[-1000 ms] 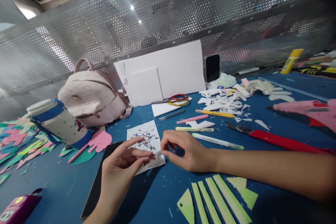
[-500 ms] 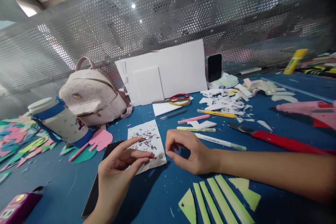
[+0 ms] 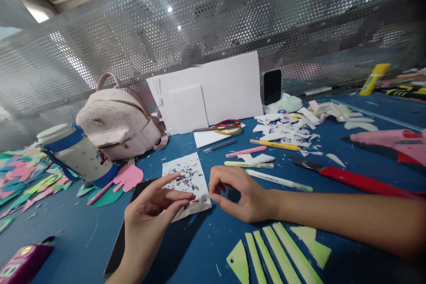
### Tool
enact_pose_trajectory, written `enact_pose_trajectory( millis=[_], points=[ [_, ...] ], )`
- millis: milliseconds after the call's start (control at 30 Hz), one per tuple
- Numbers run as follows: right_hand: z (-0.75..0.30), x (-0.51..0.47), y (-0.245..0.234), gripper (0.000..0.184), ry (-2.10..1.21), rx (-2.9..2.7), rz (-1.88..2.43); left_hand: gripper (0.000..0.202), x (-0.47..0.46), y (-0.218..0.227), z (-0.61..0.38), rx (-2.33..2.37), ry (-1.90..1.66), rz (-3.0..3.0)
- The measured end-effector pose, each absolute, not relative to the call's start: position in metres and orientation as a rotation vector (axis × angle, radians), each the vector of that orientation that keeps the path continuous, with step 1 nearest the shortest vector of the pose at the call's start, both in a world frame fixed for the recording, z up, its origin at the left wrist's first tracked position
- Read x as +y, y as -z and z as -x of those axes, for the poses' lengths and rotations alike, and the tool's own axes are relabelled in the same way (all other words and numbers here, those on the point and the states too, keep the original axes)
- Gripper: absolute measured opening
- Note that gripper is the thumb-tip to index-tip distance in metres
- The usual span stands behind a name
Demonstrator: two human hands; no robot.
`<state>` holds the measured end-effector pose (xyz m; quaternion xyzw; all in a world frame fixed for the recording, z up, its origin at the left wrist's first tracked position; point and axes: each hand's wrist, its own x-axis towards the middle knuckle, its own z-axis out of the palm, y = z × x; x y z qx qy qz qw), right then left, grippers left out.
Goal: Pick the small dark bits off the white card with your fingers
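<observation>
A blue table (image 3: pixel 83 239) stands before a perforated metal screen (image 3: pixel 219 17). One white paper (image 3: pixel 186 162) lies on it, strewn with coloured bits (image 3: pixel 190 176). The left hand (image 3: pixel 149 213) hovers above, thumb and fingertips narrowly apart; the right hand (image 3: pixel 244 193) curls just beside it (whether either pinches something, I can't tell). I count five pens (image 3: pixel 278 180) beyond the right hand and four green strips (image 3: pixel 282 255) nearer.
</observation>
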<state>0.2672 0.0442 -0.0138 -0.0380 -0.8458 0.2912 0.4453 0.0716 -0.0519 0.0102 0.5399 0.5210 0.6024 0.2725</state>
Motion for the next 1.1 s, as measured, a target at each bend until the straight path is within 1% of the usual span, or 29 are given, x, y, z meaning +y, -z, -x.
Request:
enact_pose_trajectory(
  millis=[167,667,933,1100],
  points=[
    [-0.267,0.044,0.012,0.004,-0.707,-2.109,0.104,0.037,-0.052,-0.007,-0.070,1.390,-1.611,-1.457],
    [-0.267,0.043,0.012,0.006,-0.721,-2.099,0.130,0.034,-0.052,-0.008,-0.070,1.397,-1.652,-1.527],
    [-0.268,0.044,0.011,0.005,-0.726,-2.130,0.145,0.032,-0.054,-0.005,-0.064,1.457,-1.611,-1.847],
    [-0.268,0.044,0.012,0.005,-0.706,-2.143,0.153,0.042,-0.054,-0.004,-0.056,1.465,-1.521,-2.144]
  ],
)
